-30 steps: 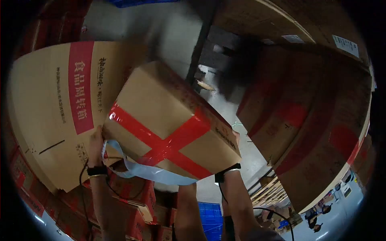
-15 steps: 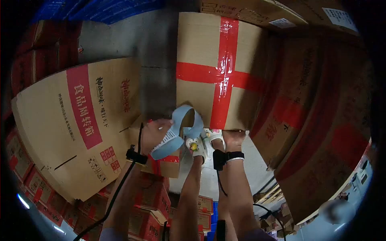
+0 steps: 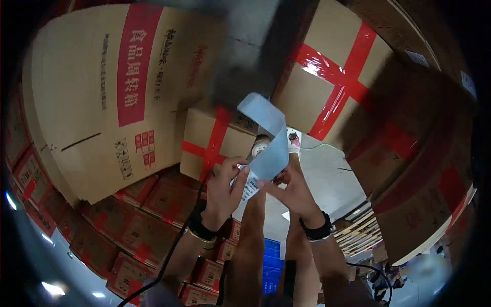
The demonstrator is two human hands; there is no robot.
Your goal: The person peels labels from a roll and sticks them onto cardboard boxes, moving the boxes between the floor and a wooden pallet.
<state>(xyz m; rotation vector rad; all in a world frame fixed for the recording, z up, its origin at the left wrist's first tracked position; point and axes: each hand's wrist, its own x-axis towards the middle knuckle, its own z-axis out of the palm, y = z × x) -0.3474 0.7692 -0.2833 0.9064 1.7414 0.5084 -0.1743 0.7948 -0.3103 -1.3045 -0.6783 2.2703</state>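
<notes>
A curled strip of labels (image 3: 273, 135) hangs between my hands, its pale blue backing turned outward and a printed white label at its lower end. My left hand (image 3: 221, 194) pinches the strip's lower left edge between thumb and fingers. From the other side, my right hand (image 3: 294, 192) has its thumb and fingers closed on the strip near the printed end. Just beyond my left hand stands a small carton (image 3: 197, 135) crossed with red tape. A bigger red-taped carton (image 3: 302, 94) is past my right hand.
A large printed carton (image 3: 76, 112) fills the left side. Stacked red-taped boxes (image 3: 135, 233) lie below it, and tall cartons (image 3: 424, 174) stand on the right. Wooden slats (image 3: 360, 230) and blue crates (image 3: 272, 266) show lower down. My feet are on a grey floor (image 3: 327, 174).
My right hand has come from the large taped carton's near edge to the label strip. The strip has shifted right, and the view has turned, showing more of the small taped carton.
</notes>
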